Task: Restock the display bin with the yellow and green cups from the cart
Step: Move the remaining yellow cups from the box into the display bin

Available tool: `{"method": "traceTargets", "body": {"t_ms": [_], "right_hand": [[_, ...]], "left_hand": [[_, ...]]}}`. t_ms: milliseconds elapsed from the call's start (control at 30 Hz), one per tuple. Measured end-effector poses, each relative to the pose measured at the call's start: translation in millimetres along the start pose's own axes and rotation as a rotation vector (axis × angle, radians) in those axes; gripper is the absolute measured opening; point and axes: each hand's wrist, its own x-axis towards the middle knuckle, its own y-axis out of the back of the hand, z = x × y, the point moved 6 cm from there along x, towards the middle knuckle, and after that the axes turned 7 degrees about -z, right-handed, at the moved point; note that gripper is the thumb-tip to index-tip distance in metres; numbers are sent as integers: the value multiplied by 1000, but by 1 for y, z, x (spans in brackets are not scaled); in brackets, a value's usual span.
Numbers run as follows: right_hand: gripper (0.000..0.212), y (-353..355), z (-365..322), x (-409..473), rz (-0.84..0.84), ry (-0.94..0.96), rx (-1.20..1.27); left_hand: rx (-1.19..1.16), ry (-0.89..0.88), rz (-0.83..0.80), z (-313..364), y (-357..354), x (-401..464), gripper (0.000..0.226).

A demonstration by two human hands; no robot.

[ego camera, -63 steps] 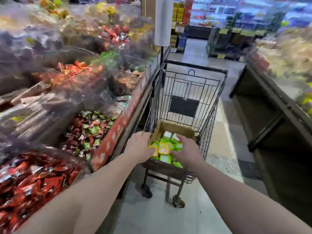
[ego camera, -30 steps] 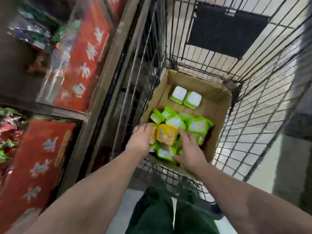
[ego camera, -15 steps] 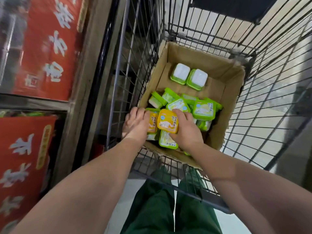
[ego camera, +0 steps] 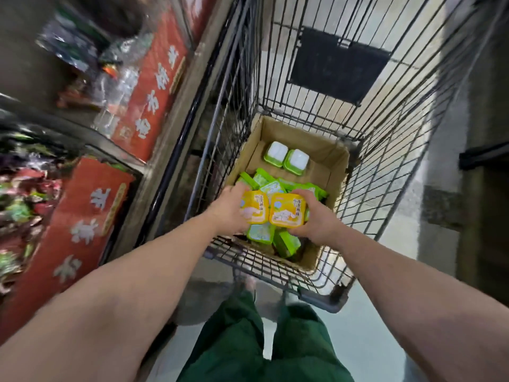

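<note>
Two yellow cups sit side by side above the cardboard box (ego camera: 327, 158), which is the landmark here and rests in the wire cart (ego camera: 385, 128). Far left of the box, red banners (ego camera: 80, 216) with pale characters front the display bins, where blurred wrapped sweets (ego camera: 22, 208) lie. Nearer the box's left wall, the left hand (ego camera: 230, 210) curls round the left yellow cup (ego camera: 253, 206), lid facing up. Touching it on the right, the right yellow cup (ego camera: 287, 209) is gripped by the right hand (ego camera: 316, 216), thumb along its near edge. Beneath both, inside the box's near half, green cups (ego camera: 261, 232) lie jumbled, some tipped on edge. At the box's far wall, two green cups (ego camera: 286, 157) with white lids stand upright, touching each other. Below the box, green trousers (ego camera: 248, 340) show.
</note>
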Motion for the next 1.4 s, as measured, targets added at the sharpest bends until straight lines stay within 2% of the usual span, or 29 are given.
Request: {"method": "traceTargets", "body": {"t_ms": [100,233,433,533,633,833,900,1067,1167,1267,1400], "right_hand": [[91,6,-21,-34,-17,64,-18],[96,0,-55,-77,-124,182,-55],[90,-65,-130,-161,-295,390,-89],[83,-120,-175,-203,-426,467,-136],[85,-188,-220,-244,-529,546,-219],[81,-355,-279,-336,-665,711,-412],[87,-422,-289,-360,-738,737,-442],[82,-595,-300,-426,-898,746,-392],[81,-676,-292,-453,-943,697,-394],[77,-725,-286,-461,-929,657,-423],[74,-758,-290,-459,-881,600,-438]], "left_hand": [[-35,-53,51,14,9,-33,89],[-129,-45,189,24,20,-111,93],[-428,-40,467,3,12,-275,92],[-506,9,658,-23,6,-365,93],[-524,81,838,-55,-4,-460,93],[-621,239,1147,-136,-57,-652,88],[-656,285,1210,-171,-83,-710,91],[-596,516,1280,-272,-149,-848,90],[-598,561,1283,-319,-178,-910,91],[-627,591,1269,-355,-193,-942,89],[-648,606,1179,-399,-203,-948,96]]}}
